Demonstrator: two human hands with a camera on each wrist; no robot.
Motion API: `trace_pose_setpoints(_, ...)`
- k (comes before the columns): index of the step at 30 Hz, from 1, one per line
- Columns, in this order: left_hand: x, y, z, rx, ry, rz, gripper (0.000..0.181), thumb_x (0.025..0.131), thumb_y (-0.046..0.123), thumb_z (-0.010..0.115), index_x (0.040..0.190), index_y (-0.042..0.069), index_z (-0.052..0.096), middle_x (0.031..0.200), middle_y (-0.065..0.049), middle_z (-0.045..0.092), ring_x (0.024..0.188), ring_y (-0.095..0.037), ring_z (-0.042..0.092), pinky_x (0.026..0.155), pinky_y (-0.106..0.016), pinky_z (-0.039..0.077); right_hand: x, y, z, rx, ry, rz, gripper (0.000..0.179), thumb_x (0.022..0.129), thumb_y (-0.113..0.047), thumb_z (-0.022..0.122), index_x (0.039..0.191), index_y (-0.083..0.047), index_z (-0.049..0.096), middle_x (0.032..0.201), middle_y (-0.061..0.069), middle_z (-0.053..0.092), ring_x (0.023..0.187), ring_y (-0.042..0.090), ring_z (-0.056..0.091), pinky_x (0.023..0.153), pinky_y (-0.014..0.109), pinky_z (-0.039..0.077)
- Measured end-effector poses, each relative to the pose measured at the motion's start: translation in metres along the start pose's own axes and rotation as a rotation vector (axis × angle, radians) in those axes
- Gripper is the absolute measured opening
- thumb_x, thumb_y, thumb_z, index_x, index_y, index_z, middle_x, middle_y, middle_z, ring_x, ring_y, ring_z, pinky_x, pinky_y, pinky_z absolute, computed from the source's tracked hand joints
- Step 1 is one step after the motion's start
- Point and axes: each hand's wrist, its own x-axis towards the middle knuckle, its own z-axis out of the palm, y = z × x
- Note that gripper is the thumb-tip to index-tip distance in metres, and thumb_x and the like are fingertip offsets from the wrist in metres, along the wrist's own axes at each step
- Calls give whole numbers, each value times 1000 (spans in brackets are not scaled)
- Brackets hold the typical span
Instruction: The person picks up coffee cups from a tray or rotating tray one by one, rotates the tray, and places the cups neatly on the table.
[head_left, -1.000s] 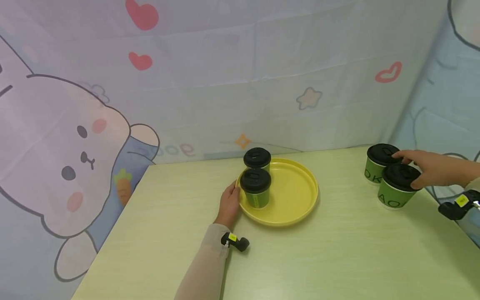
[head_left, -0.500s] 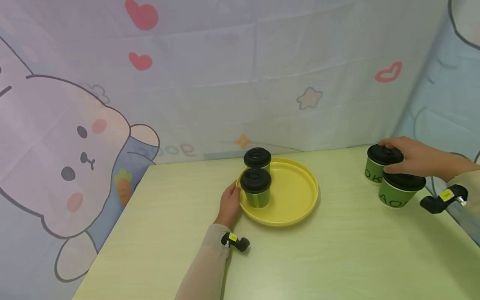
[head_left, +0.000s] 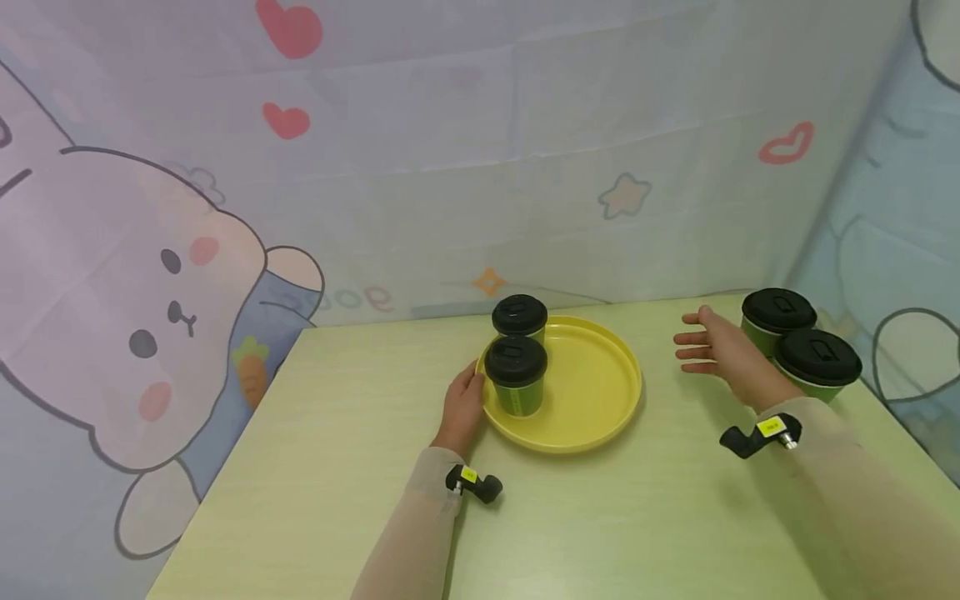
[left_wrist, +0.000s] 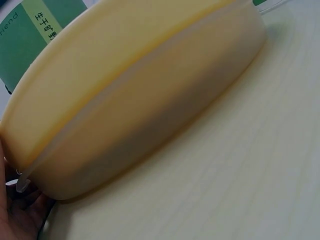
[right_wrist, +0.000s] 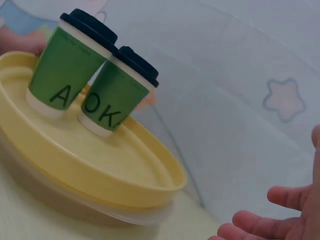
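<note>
While left hand [head_left: 460,410] grips yellow tray [head_left: 588,387] bearing two lidded cups [head_left: 517,383], right hand [head_left: 726,350] spread wide.

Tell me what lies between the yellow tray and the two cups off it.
The right hand, fingers extended, over a stretch of tabletop; the head view shows this.

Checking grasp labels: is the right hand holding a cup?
No, the right hand is stretched out with nothing in its grasp.

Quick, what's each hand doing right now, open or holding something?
Left hand: holding the yellow tray by its rim.
Right hand: open, holding nothing.
</note>
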Motion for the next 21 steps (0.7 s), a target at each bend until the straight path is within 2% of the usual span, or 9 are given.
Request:
trace_pose_setpoints(5,-1,0,1,-17,-6,-24,50,106,31,41,151,12,48,154,-5,47,146,-23,36,120,-43,28,2,25,26,308,3,64,95,98,-72,15,161,-2,5,158,37,20,134,44,43,100,41,52)
trace_pose_setpoints(9,-1,0,0,-25,0,-21,50,106,30,42,151,11,48,154,-6,47,146,-24,36,120,-44,28,3,38,41,530,-9,118,96,96,-73,18,162,-5,2,159,35,16,126,35,52,108,50,44)
trace_pose_setpoints(12,-1,-1,-1,-22,4,-20,49,106,30,42,151,11,48,154,-6,47,147,-24,35,120,-44,28,2,44,48,643,-16,135,95,96,-73,20,162,-7,3,151,33,30,115,27,60,108,52,44)
trace_pose_setpoints(16,-1,-1,-1,-16,7,-25,49,106,31,42,151,13,48,154,-5,48,146,-23,36,120,-43,28,-2,49,52,747,-21,125,89,97,-73,23,160,-11,12,128,17,56,105,25,67,98,48,53)
trace_pose_setpoints(18,-1,0,0,-11,5,-31,50,106,32,42,151,14,48,154,-4,48,146,-22,36,120,-43,28,-4,50,53,808,-25,119,82,97,-72,25,155,-14,22,120,13,63,104,26,68,94,46,56)
trace_pose_setpoints(21,-3,2,1,-7,4,-29,50,106,32,42,151,14,49,154,-4,48,146,-22,36,120,-43,28,-9,52,54,893,-51,104,71,98,-70,26,145,-17,32,118,13,65,107,27,68,92,45,57)
